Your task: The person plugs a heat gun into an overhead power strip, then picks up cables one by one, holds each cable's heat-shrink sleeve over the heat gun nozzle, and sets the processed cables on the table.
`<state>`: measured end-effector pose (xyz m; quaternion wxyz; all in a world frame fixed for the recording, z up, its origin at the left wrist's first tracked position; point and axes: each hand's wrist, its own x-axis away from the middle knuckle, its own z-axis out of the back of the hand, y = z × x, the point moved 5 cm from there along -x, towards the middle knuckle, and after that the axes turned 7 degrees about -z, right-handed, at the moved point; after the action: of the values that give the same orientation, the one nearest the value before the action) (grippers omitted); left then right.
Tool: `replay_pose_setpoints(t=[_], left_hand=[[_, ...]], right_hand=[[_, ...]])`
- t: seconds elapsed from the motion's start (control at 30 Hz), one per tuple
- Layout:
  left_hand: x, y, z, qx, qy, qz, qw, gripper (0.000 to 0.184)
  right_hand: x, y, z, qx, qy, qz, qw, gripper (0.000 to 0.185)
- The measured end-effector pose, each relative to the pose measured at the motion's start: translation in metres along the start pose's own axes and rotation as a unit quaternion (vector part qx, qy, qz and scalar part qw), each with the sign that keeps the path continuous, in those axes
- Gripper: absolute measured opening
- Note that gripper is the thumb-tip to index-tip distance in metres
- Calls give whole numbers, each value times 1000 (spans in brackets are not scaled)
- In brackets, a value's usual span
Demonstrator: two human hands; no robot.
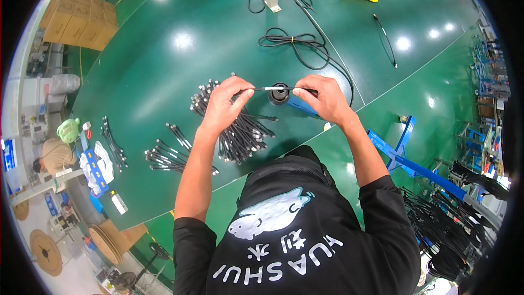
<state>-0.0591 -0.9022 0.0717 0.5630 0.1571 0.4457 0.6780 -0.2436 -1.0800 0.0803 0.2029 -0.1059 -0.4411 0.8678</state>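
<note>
Black T-shirt (330, 213) nearest the head camera, soft cloth, white lettering and a pale cartoon animal printed on it; beyond it both bare forearms reach over a glossy green tabletop (142, 87). Left hand (225, 101) and right hand (325, 98) each closed, thumb against forefinger, clamped on one thin black cable (259, 88); its long axis runs left to right, the visible span straight between the two grips; a white sleeve (272, 88) sits about midway. Key relation: round black nozzle (279, 97) of a blue tool (301, 106) lies beneath the span, nearer the right hand; contact, from where I stand, cannot be told. Beside and below the left hand, a tangled heap of cables (243, 139); matte black, flexible, pale metallic-looking ends.
</note>
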Motion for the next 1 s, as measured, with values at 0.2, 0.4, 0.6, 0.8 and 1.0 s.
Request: replay_pose_setpoints(t=[0.2,0.4,0.6,0.8,1.0], left_hand=[[-1,2,2,7,22,-3,1000,14],[-2,1,1,-1,42,-15,999,17],[-3,2,1,-14,54,-22,998,18],[-2,0,2,-14,55,0,998,19],[0,1,5,-22,53,-1,998,15]], right_hand=[[-1,-2,0,-14,-8,-17,1000,15],[0,-1,2,-17,6,-13,1000,15],[0,-1,3,0,2,-26,1000,16],[0,-1,0,-13,23,-7,1000,14],[-2,-2,-1,-15,26,0,1000,14]])
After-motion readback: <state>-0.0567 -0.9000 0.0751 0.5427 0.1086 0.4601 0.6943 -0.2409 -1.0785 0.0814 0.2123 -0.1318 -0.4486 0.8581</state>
